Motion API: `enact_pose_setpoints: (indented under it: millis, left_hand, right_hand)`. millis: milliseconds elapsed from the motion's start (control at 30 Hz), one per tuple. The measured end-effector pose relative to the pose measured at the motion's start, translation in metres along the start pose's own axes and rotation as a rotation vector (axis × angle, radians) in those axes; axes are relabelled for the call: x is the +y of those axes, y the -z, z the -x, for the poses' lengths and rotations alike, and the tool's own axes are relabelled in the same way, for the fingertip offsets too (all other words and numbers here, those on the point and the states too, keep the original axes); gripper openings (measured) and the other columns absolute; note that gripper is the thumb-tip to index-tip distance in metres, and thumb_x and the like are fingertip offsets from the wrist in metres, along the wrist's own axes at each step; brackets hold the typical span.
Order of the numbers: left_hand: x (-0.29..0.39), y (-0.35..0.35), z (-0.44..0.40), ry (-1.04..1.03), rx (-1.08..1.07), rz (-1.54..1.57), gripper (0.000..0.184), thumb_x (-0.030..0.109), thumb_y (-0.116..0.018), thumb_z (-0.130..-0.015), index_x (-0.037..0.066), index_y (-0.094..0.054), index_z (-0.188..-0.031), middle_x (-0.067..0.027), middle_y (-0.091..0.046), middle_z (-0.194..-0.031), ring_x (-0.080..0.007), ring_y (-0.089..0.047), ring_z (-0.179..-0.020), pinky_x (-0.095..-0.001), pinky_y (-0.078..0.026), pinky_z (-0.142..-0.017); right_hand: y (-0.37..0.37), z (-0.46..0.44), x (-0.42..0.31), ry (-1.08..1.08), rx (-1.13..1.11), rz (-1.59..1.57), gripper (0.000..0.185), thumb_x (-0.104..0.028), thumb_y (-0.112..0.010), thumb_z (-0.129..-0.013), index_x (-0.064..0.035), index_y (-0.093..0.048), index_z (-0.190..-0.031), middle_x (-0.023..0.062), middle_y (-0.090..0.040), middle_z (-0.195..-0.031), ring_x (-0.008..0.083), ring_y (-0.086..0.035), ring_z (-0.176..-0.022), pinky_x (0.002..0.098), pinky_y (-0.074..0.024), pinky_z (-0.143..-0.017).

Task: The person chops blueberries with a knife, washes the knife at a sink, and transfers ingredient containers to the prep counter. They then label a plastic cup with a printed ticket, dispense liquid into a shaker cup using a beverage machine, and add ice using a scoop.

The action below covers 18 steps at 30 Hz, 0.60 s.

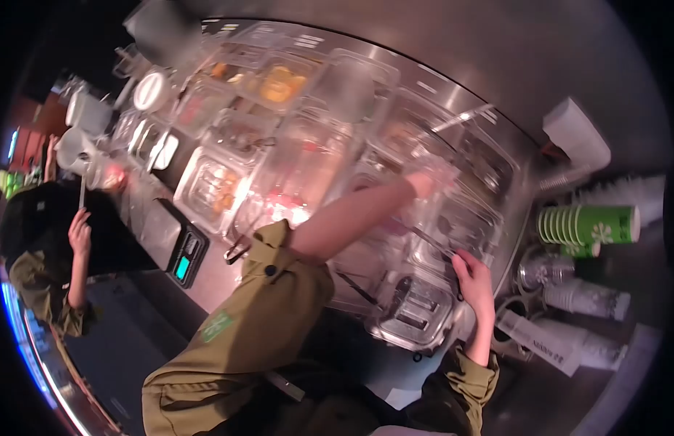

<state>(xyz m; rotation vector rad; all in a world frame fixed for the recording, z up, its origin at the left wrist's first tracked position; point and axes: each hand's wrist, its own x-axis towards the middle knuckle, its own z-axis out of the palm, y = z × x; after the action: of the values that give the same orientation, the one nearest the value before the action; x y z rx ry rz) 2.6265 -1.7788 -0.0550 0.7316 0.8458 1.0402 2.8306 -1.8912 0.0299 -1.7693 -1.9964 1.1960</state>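
Note:
My left hand (422, 183) reaches across the food containers in the middle. Its fingers are blurred and seem closed on a clear, crinkled plastic thing (440, 171) whose kind I cannot make out. Closer to me, my right hand (474, 280) pinches a long thin utensil (433, 241). That utensil slants up and left among the clear containers, and its working end is hidden. Below it sits a clear lidded container (413, 311) with a dark slotted opening. Another clear container (464, 225) lies between my two hands.
Several clear tubs, one with yellow food (282, 83), fill the counter. Stacked green cups (588, 224) and clear cups (588, 299) lie at right. A digital scale (186, 254) stands at left. There, a co-worker's hand (79, 231) holds a long pale utensil (83, 190).

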Motion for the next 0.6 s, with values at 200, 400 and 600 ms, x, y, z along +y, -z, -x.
enact_pose_setpoints:
  millis: [200,400,600]
  left_hand:
    - [-0.015,0.012,-0.013,-0.019,-0.019,0.351,0.021,0.018,-0.051,-0.083,0.002,-0.054,-0.095,-0.0097,-0.059,-0.087,-0.0218,-0.058,-0.077,-0.0303,-0.049,-0.065]
    - [0.017,-0.002,0.013,0.177,-0.025,0.496,0.014,0.013,-0.054,-0.081,0.003,-0.056,-0.090,-0.0078,-0.057,-0.077,-0.0184,-0.057,-0.067,-0.0286,-0.049,-0.059]
    - [0.006,0.003,-0.003,0.011,-0.054,0.325,0.010,0.015,-0.054,-0.081,0.005,-0.057,-0.083,-0.0048,-0.057,-0.072,-0.0139,-0.056,-0.065,-0.0249,-0.046,-0.053]
  right_hand:
    - [0.006,-0.008,-0.003,-0.014,0.080,-0.088,0.037,-0.030,-0.055,-0.079,0.0013,-0.056,-0.098,0.0189,-0.057,-0.093,0.0302,-0.057,-0.080,0.0357,-0.0437,-0.072]
    - [0.008,-0.050,0.042,0.081,0.778,0.620,0.033,-0.025,-0.056,-0.077,-0.0028,-0.051,-0.101,0.0181,-0.057,-0.088,0.0346,-0.056,-0.073,0.0417,-0.0446,-0.067]
    - [0.009,-0.039,0.040,-0.206,0.462,0.530,0.034,-0.023,-0.056,-0.076,-0.0011,-0.048,-0.100,0.0198,-0.059,-0.076,0.0360,-0.057,-0.076,0.0428,-0.0449,-0.067]
